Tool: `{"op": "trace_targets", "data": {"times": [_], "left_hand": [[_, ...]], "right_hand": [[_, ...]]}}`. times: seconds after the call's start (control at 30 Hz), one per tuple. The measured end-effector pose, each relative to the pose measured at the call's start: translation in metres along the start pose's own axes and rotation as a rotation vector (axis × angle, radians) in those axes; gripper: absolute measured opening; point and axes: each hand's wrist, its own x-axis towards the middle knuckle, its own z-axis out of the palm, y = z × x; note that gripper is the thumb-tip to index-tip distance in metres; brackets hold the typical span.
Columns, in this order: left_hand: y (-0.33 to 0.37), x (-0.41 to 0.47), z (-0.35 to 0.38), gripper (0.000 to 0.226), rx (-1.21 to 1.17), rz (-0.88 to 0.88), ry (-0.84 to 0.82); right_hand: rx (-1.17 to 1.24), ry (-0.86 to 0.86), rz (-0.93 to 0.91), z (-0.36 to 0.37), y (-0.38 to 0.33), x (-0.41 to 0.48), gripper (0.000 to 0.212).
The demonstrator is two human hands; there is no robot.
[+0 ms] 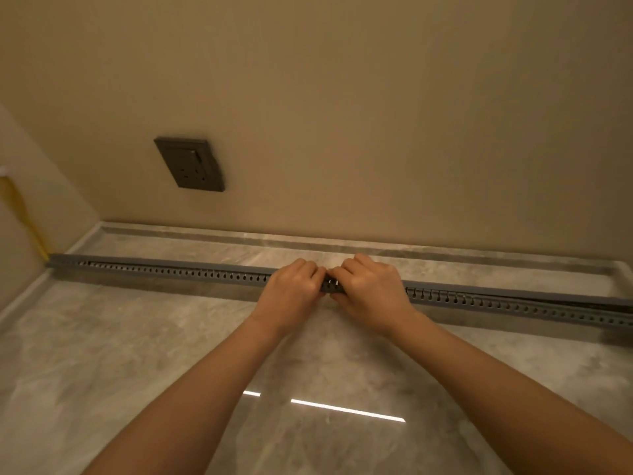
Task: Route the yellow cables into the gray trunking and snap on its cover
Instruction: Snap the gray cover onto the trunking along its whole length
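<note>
Down on the glossy marble floor [144, 354], the gray trunking [171, 273] lies flat with its long axis running left to right, roughly parallel to the back wall's skirting [342, 243] and near it. Its left end butts against the side wall, where the yellow cables [24, 217] come down to meet it; its right end runs out of view. The slotted side wall faces the camera. Near mid-length the left hand [291, 289] and right hand [371, 289] sit side by side, almost touching, each with fingers curled over the top of the trunking, gripping it. Right of the hands, a dark gap shows under the cover [513, 291]. A dark socket [189, 164] is set in the wall above.
</note>
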Motion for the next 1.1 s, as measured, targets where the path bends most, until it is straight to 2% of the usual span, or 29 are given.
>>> {"op": "trace_targets", "data": {"times": [0.1,0.33,0.57,0.9,1.1], "left_hand": [[-0.001,-0.002,-0.001,0.031,0.026,0.045,-0.026],[0.000,-0.001,-0.005,0.041,0.090,0.079,-0.051],[0.003,0.001,-0.005,0.040,0.107,0.088,-0.013],[0.003,0.001,-0.004,0.035,0.095,0.055,-0.019],[0.031,0.011,0.000,0.029,0.052,0.040,-0.026]], "right_hand": [[-0.011,-0.052,0.005,-0.004,-0.001,-0.005,0.025],[-0.075,-0.160,0.082,-0.023,0.014,-0.020,0.031],[-0.091,-0.139,0.098,-0.031,0.020,-0.026,0.036],[-0.018,-0.104,0.022,-0.027,0.028,-0.025,0.037],[0.034,-0.066,0.030,-0.025,0.030,-0.028,0.034]]}}
